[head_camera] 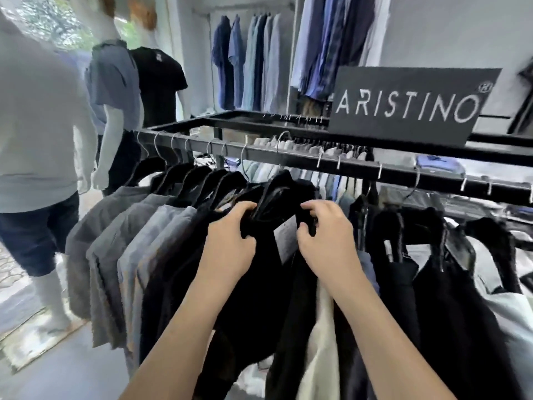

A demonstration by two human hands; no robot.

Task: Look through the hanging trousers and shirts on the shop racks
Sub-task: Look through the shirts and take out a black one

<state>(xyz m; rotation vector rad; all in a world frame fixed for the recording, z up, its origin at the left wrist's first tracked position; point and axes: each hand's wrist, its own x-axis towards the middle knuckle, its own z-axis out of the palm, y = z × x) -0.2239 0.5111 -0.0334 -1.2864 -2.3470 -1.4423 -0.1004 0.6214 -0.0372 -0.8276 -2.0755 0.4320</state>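
Black trousers: soft, light, on black hanger; left hand and right hand both gripped waistband; hold there.

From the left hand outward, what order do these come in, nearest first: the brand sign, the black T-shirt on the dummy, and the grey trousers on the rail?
Measured from the left hand:
1. Grey trousers, hanging just to its left on the rail.
2. Brand sign, up on the rack, to the right.
3. Black T-shirt, on the dummy at the back left.
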